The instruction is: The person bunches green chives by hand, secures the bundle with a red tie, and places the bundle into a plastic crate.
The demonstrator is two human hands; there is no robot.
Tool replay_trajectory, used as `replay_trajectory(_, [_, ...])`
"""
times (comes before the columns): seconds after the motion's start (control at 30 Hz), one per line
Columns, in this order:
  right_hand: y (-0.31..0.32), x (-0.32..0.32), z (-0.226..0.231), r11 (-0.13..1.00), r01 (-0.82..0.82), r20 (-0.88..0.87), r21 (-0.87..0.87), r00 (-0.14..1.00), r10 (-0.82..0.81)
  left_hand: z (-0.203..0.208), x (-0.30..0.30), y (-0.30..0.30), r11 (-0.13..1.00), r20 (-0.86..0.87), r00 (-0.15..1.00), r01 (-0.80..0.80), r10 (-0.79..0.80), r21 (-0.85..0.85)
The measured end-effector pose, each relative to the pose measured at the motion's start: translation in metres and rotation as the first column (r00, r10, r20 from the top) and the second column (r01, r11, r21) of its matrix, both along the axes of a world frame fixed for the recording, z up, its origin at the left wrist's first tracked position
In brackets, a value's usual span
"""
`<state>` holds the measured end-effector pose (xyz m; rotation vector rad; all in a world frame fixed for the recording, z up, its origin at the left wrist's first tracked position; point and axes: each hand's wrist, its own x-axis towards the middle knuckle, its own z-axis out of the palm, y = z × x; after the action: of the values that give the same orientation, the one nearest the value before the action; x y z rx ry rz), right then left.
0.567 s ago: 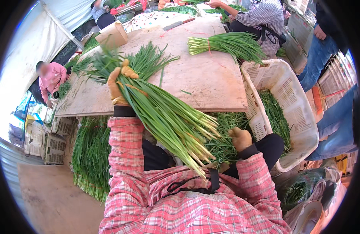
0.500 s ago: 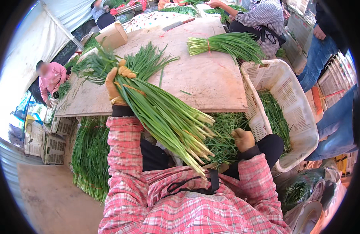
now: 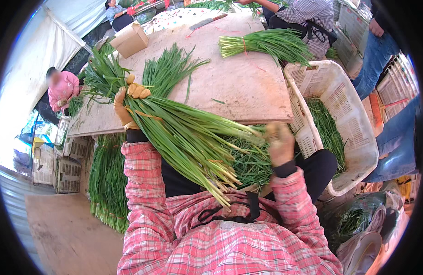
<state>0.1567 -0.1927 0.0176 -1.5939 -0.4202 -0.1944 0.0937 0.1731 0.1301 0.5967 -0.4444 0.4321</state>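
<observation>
My left hand (image 3: 131,103), in a tan glove, is closed around a large bunch of garlic chives (image 3: 184,137). Their leafy tops point to the far left over the board, and their pale stem ends fan out toward my lap. My right hand (image 3: 280,142), gloved and smeared by motion, is at the tips of a few stems stretching to the right; its fingers do not show clearly. Below lies a heap of loose green trimmings (image 3: 248,167). Behind my left hand, more loose chives (image 3: 168,68) rest on the wooden board (image 3: 239,96).
A tied chive bundle (image 3: 266,46), a knife (image 3: 207,22) and a cardboard box (image 3: 130,40) lie on the board. To the right stands a white plastic crate (image 3: 356,119) holding greens. Bundled chives (image 3: 108,178) stand at left. Other people work around the board.
My right hand has risen from above my lap to the stem ends. Some stems now spread to the right, toward it. My left hand has shifted slightly left with the bunch.
</observation>
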Motion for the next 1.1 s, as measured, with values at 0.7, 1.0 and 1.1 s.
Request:
replay_trajectory(0.7, [0.020,-0.045,0.023,0.825,-0.532,-0.223,0.189,0.795,0.564,-0.016,-0.023,0.018,0.992,0.017,0.995,-0.095,0.096,-0.079])
replay_trajectory(1.0, [-0.086,0.021,-0.054,0.881,0.028,0.183,-0.472,0.981,0.067,-0.022,-0.023,0.013,0.967,-0.063,0.965,-0.255,0.255,0.006])
replay_trajectory(1.1, [-0.015,-0.018,0.017,0.800,-0.051,0.348,-0.597,0.883,0.316,-0.023,-0.029,0.011,0.964,-0.075,0.961,-0.262,0.264,0.044])
